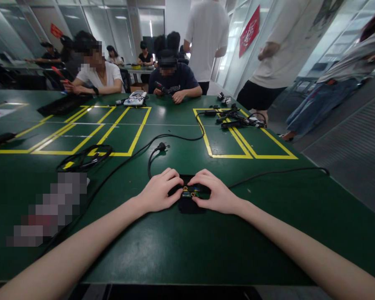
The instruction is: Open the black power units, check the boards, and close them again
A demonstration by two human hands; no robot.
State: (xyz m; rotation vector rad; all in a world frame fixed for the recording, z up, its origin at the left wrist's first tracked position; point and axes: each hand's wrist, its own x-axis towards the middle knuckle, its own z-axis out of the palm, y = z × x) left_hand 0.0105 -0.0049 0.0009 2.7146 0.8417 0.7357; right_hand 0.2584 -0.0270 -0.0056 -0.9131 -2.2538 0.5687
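Observation:
In front of me an opened black plastic case (192, 207) lies on the green table, with a small circuit board (186, 194) showing in it. Copper-coloured ring-shaped parts stand out on the board. My left hand (162, 191) pinches the board's left side between thumb and fingers. On the other side my right hand (218, 192) grips its right edge, with the thumb low and the fingers above. Both hands partly cover the board and case. A short cord with a black plug (161, 146) emerges behind my left hand. Another black cable (278, 171) runs off to the right.
A coiled black cable (86, 158) and a pixelated object (54, 212) lie at left. Yellow tape (133, 139) marks rectangles on the table (137, 254). Black adapters and cables (234, 118) are piled at far right. Across the table a person (175, 81) holds a dark tool.

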